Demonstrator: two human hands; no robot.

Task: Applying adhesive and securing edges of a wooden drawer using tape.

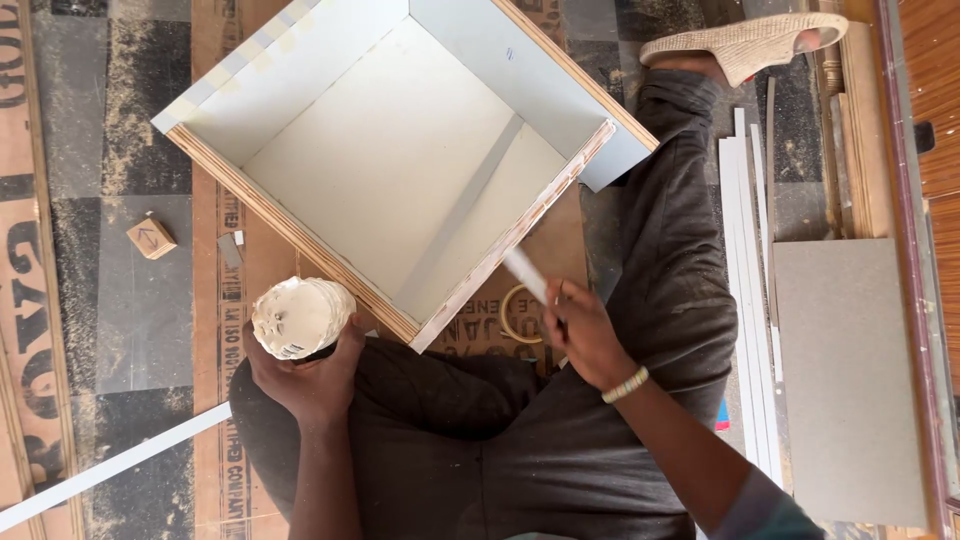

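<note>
A: What is each hand busy with?

B: The left hand (305,375) is wrapped around a white-crusted round plastic tub (300,317), fingers curled shut on its side, keeping it upright against the knee and just beside the near corner of the open white-laminated plywood box (400,150). I judge it sits there so the other hand can reach it easily

A: And the other one?

B: The right hand (583,335) pinches a thin flat white strip-like tool (527,276), its tip at the whitened raw plywood edge (520,232) of the box; it is blurred, so I cannot tell exactly what it is

A: Why is the box tilted like that?

B: It lies on the printed brown cardboard sheet (215,330) with its opening up and that edge turned toward the lap, probably to bring it within reach

A: Anything else near?

B: A yellowish tape ring (517,313) just below the tool, loose white edging strips (745,300) by the leg, and a small wooden block (151,238) well apart on the left
</note>
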